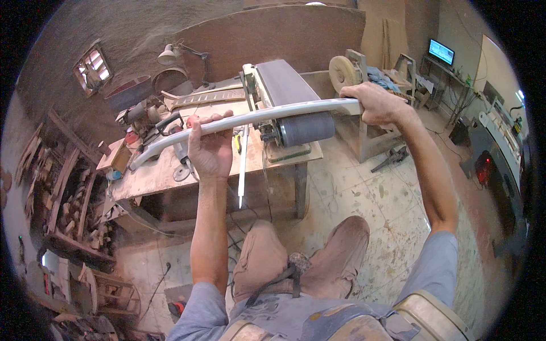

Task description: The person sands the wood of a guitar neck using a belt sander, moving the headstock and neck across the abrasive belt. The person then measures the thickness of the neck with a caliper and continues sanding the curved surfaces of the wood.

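Observation:
A long, slightly curved, silver-grey bar [261, 115] spans the view in front of me, and I cannot tell whether it is metal or painted wood. My left hand [211, 146] supports it from below, palm up, with its fingers curled behind it. At the bar's right end, my right hand [375, 103] is closed around it from above. Just behind the bar stands a belt sander [287, 79] with a wide grey belt and a dark roller [307, 129] at its near end. Whether the bar touches the sander I cannot tell.
The sander stands on a dusty wooden workbench [139, 184]. An angle grinder [181, 156], a slatted curved wooden part [207, 98] and a desk lamp [166, 55] are there too. A thin white rod [243, 165] sticks out past the bench edge. A wheel on a wooden stand [343, 74] is to the right.

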`<state>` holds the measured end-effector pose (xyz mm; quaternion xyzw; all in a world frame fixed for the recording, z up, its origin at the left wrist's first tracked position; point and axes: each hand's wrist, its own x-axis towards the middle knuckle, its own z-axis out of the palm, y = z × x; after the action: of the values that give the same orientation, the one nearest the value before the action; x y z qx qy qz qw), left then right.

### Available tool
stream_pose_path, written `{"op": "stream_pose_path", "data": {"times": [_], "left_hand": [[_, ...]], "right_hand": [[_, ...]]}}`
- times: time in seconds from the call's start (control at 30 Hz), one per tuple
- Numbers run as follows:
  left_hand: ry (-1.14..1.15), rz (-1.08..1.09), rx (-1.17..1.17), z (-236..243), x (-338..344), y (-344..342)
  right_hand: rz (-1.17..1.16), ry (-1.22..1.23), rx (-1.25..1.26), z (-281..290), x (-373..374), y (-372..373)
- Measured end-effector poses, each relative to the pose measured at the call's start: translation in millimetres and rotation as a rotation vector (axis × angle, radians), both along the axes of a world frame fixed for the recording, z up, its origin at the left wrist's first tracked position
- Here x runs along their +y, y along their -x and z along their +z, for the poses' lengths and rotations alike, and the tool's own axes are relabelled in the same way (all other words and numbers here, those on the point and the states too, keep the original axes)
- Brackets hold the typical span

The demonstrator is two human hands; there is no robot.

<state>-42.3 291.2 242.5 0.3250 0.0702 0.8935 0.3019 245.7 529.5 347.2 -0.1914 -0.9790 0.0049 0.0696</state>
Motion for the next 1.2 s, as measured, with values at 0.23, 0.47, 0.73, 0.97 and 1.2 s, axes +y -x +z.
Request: {"op": "stream_pose_path", "data": {"times": [0.23,0.47,0.73,0.97,1.2], "left_hand": [[0.013,-0.017,-0.098,-0.4,9.7,-0.9],[-0.061,-0.085,-0.149,16.9,22.2,-1.4],[-0.032,-0.025,-0.043,0.4,1.8,14.8],[0.028,0.054,-0.031,3.4,-11.1,10.5],[-0.093,-0.08,-0.068,8.8,2.1,24.2]], "right_hand": [[0.133,-0.238,0.247,-25.2,33.0,-10.9],[-0.01,-0.994,0.641,-69.4,50.0,2.4],[0.107,-0.594,0.393,-43.5,29.1,2.5],[0.102,-0.404,0.245,-24.0,12.1,3.4],[0.058,-0.898,0.652,-65.4,40.3,16.7]]}}
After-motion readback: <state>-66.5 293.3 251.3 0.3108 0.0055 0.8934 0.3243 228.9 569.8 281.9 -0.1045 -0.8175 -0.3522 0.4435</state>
